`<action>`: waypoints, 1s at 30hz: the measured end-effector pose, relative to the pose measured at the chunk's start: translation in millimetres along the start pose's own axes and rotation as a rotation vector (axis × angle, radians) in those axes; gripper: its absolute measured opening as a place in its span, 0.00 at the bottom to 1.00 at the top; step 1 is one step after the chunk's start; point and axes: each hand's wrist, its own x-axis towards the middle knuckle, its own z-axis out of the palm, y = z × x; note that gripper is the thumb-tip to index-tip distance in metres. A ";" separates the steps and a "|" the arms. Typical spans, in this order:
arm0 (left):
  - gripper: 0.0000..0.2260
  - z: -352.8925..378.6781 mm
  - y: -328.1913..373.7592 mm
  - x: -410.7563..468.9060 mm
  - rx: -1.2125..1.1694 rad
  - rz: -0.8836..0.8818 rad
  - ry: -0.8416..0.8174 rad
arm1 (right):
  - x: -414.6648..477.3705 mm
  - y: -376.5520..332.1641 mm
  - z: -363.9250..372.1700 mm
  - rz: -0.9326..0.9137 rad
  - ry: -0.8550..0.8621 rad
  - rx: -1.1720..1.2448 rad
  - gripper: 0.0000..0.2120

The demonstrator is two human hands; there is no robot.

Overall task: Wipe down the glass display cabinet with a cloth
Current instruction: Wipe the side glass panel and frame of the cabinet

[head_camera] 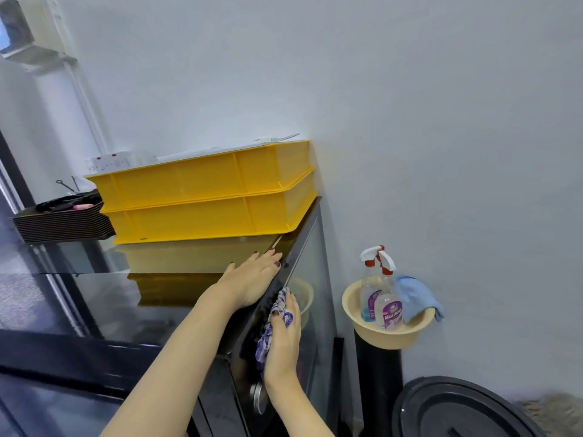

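clutching half-hidden cloth [264, 343] in right hand [284, 339], left hand [252, 279] flat on cabinet top [157, 298]

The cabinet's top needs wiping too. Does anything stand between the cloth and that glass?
Yes. Two stacked yellow crates cover the back of the top glass, dark trays lie left of them, and the left hand rests flat at its right edge. The right hand holds the cloth on the side pane.
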 end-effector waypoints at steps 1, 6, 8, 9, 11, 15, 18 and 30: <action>0.21 -0.2 -0.5 1.0 0.006 0.004 0.001 | 0.2 0.1 0.7 0.001 0.004 0.003 0.22; 0.21 0.4 -1.6 2.7 0.054 0.021 0.000 | 1.8 2.4 1.3 0.017 0.019 -0.005 0.22; 0.21 0.4 -1.5 2.1 0.038 0.017 0.002 | 1.4 2.7 1.4 0.019 0.028 -0.011 0.22; 0.21 1.0 -1.4 1.8 0.038 0.018 0.004 | 0.8 2.3 1.1 0.018 0.028 -0.012 0.22; 0.21 1.0 -1.3 1.6 0.041 0.020 0.007 | 0.8 1.0 1.6 0.017 0.030 -0.014 0.22; 0.21 1.2 -1.4 2.1 0.026 0.016 0.008 | 0.6 0.6 2.0 0.022 0.049 -0.023 0.21; 0.21 0.6 -1.3 1.6 0.027 0.015 0.011 | 1.1 1.3 2.0 0.015 0.048 -0.027 0.21; 0.21 -2.2 2.4 -2.9 0.011 -0.014 0.005 | 52.6 -5.1 0.1 0.179 0.102 -0.023 0.21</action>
